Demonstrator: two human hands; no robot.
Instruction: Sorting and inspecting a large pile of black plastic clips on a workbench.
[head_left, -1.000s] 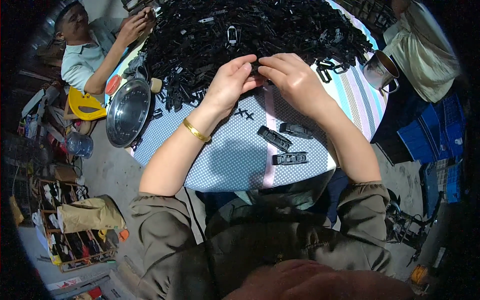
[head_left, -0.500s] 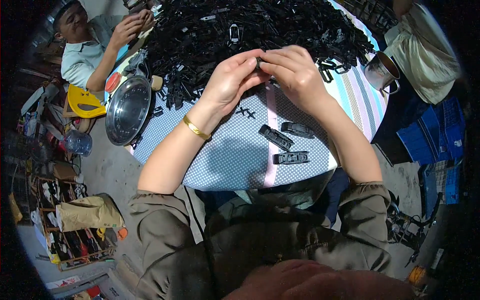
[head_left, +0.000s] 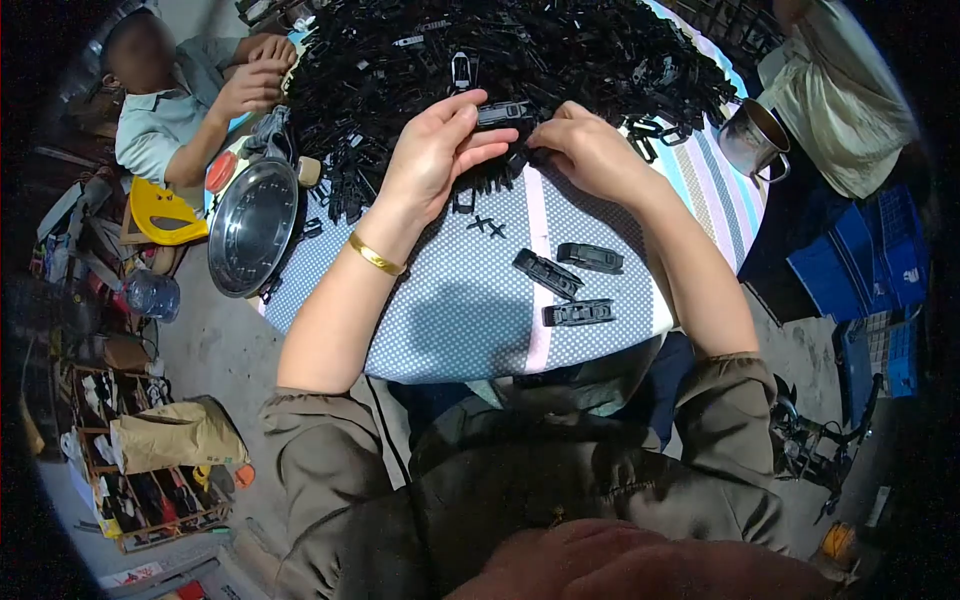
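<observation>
Looks mid-pick: left hand pinches a black part over the pile toward the tabletop's far edge, right hand curled at it, grip unclear; next move likely calls for separating one piece.

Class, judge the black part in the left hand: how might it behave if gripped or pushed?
The part is probably stiff: it looks straight in the left hand. It seems light, being smaller than the hand. Pushed, it may slide rather than roll over, given its long, boxy shape.
</observation>
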